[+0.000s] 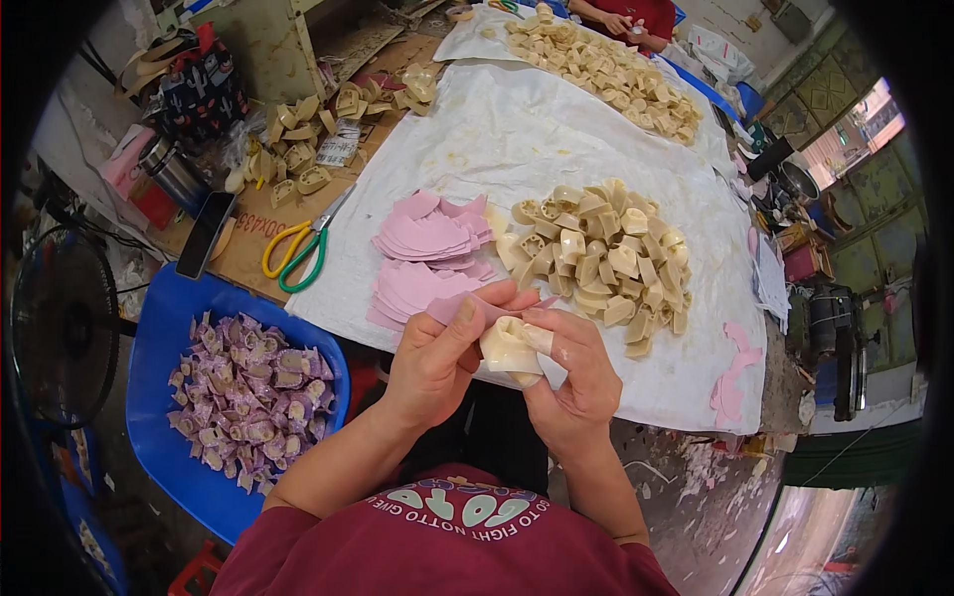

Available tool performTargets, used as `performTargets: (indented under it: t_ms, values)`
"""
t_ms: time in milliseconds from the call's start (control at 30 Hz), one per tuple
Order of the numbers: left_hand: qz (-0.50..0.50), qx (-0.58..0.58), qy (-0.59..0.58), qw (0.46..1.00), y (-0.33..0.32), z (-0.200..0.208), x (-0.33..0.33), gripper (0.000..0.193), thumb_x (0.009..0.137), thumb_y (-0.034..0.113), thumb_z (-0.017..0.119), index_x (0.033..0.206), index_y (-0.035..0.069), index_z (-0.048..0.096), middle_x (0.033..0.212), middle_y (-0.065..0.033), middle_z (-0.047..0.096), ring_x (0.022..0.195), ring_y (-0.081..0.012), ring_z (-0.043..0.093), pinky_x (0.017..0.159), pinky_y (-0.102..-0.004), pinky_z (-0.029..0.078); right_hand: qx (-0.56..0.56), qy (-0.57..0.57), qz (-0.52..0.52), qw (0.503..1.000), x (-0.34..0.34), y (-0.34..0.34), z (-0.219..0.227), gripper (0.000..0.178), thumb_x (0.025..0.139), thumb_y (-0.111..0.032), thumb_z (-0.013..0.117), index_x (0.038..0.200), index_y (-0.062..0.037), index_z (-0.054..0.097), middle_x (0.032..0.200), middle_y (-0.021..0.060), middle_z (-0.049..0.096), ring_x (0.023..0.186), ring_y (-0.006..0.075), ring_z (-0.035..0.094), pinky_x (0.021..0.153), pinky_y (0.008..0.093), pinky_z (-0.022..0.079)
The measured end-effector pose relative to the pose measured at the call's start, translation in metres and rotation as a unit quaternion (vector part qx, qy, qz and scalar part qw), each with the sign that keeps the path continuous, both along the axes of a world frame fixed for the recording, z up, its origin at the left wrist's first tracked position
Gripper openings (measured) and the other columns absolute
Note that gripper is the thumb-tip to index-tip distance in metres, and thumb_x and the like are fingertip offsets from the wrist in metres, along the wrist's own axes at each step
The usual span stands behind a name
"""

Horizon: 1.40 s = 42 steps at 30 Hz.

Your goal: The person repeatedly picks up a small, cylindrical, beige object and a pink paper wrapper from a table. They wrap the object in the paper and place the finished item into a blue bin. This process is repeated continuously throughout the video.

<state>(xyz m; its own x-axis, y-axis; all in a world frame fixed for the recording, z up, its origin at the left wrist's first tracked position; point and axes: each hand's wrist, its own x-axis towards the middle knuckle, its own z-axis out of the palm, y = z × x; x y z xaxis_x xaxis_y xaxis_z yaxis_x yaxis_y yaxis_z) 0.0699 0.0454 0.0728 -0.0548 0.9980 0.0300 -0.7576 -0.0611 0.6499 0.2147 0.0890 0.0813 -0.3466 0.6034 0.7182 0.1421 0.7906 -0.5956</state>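
Near the table's front edge, a glossy cream shoe heel (pixel 510 350) is held between my two hands. My right hand (pixel 581 368) is closed round its right side, with the thumb beneath and the fingers above. In my left hand (pixel 437 343) a thin pink cut piece (pixel 477 306) is pinched, and it reaches along the heel's upper edge. Just beyond my left hand lie two stacks of similar pink pieces (pixel 429 230). A heap of cream heels (pixel 601 253) sits beyond my right hand on the white cloth (pixel 397 164).
Left of me, a blue tub (pixel 159 328) holds many purple-wrapped pieces (pixel 253 397). Scissors (pixel 296 253) with yellow and green handles lie beside a phone (pixel 206 235) and a steel flask (pixel 171 171). Pink scraps (pixel 733 382) lie at right. Across the table, a person (pixel 636 20) works behind another heap (pixel 606 74).
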Motion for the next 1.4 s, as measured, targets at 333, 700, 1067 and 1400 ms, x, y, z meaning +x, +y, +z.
performTargets:
  t_ms: [333,700,1067,1400]
  values:
    - [0.000,0.017,0.005,1.000,-0.001,0.007,0.003,0.043,0.101,0.025,0.046,0.130,-0.006,0.049,0.128,-0.0201,0.057,0.119,-0.0221,0.055,0.102,-0.0355,0.042,0.010,-0.007,-0.009,1.000,0.000,0.000,0.008,0.031,0.070,0.000,0.074,0.099,-0.0023,0.065,0.102,0.0119,0.066,0.092,0.0281,0.064,0.078,0.0351,0.052]
    - [0.104,-0.022,0.252,0.962,0.001,0.009,-0.007,0.024,0.094,0.012,0.059,0.109,-0.004,0.066,0.105,-0.0131,0.069,0.094,-0.0139,0.064,0.087,-0.0278,0.049,0.106,-0.127,-0.073,0.983,0.004,0.015,0.016,0.028,0.061,-0.002,0.070,0.086,-0.0049,0.058,0.091,0.0069,0.063,0.089,0.0280,0.055,0.078,0.0403,0.038]
    - [0.073,-0.011,0.201,0.977,0.012,0.004,-0.023,0.067,0.088,0.020,0.067,0.143,-0.002,0.035,0.144,-0.0154,0.041,0.125,-0.0205,0.047,0.102,-0.0329,0.037,0.077,-0.137,-0.087,0.984,0.010,0.025,0.018,0.028,0.060,-0.003,0.070,0.085,-0.0039,0.058,0.087,0.0080,0.059,0.086,0.0278,0.052,0.075,0.0390,0.035]
    - [0.113,-0.032,0.266,0.957,0.019,-0.001,-0.013,0.018,0.090,0.011,0.064,0.098,-0.003,0.070,0.090,-0.0077,0.071,0.084,-0.0112,0.063,0.078,-0.0240,0.049,0.083,-0.191,-0.094,0.974,0.006,0.023,0.018,0.026,0.061,-0.006,0.071,0.084,-0.0046,0.058,0.084,0.0079,0.056,0.086,0.0280,0.052,0.076,0.0404,0.035]
